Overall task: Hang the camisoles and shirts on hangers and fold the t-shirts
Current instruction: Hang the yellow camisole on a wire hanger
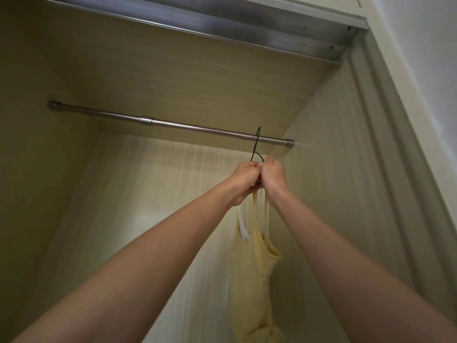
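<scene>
A pale yellow camisole hangs down from a thin dark green hanger, whose hook sits over the metal closet rod near its right end. My left hand and my right hand are raised side by side just under the hook, fingers curled around the hanger's top and the camisole's straps. The hanger's shoulders are hidden behind my hands. A white strap loop dangles below my left wrist.
I look up into a pale wood-grain wardrobe. Its right side wall stands close to my right hand. A metal sliding-door track runs along the top. The rod left of the hanger carries nothing.
</scene>
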The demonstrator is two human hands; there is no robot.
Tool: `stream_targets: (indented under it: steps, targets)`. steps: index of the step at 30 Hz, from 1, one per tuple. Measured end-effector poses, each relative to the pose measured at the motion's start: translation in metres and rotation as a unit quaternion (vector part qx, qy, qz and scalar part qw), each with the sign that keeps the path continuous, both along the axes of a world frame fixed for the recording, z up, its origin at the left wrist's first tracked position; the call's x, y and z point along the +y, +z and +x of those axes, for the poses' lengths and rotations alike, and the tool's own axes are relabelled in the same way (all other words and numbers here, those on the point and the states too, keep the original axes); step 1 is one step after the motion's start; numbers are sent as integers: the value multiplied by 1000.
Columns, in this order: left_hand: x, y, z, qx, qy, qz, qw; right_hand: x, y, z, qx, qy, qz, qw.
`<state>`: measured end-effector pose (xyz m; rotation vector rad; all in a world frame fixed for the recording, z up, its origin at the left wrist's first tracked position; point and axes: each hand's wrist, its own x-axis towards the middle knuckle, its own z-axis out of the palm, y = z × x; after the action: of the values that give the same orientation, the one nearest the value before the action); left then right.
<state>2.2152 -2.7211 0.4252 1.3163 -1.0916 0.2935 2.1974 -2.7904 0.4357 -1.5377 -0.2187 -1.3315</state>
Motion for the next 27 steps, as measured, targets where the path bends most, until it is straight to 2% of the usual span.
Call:
stream_targets:
  steps: [12, 27]
  targets:
    - [-44, -3, 13, -1, -9, 20, 1000, -45, -5, 6, 6, -22, 12, 1000]
    - [-76, -9, -3, 21, -19, 36, 999, -73, -8, -20, 72, -79, 12, 994]
